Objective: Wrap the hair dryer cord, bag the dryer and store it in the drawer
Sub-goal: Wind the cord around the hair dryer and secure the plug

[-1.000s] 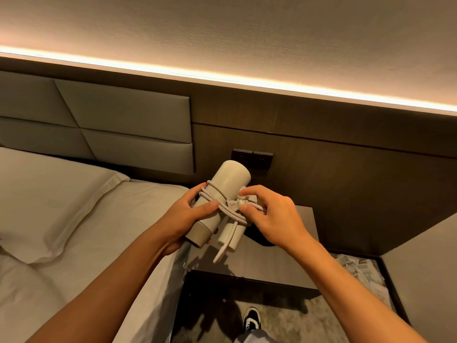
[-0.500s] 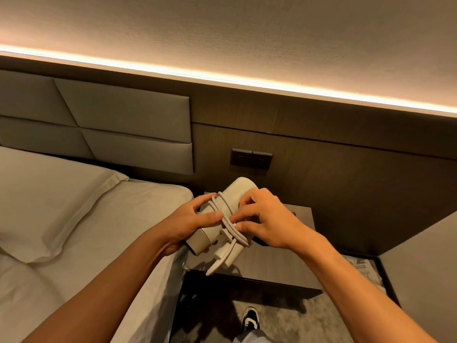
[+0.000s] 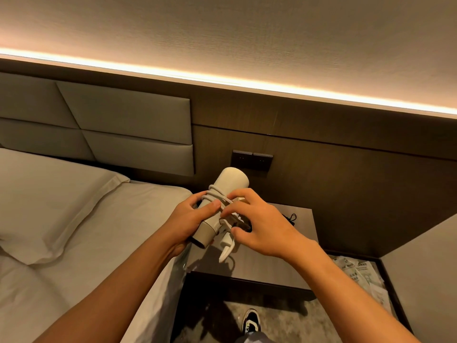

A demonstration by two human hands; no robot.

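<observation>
In the head view, a cream-white, smooth matte plastic hair dryer with a cylindrical barrel is held in the air above the near-left corner of the grey wood-grain bedside table, its rounded end tilted up and away toward the dark wall switch plate. The left hand cups the barrel from the left, its grip closed round it with the thumb pressed across the top. A pale, round rubbery cord is looped several times around the middle of the barrel (the turns lie close together, slightly crossing). The right hand, just right of the dryer, has its grip pinching the cord loops between fingertips and thumb, while the other fingers are spread. The flat, blunt plug end hangs below the barrel.

On the table, behind the right hand, lies something black with a thin drawstring; most of it is hidden. Left of the table are the smooth white bed sheet and a soft pillow, with padded grey headboard panels above. Right of the table, crinkled printed paper sits low by the floor. Below the table edge, a black-and-white shoe stands on mottled grey carpet.
</observation>
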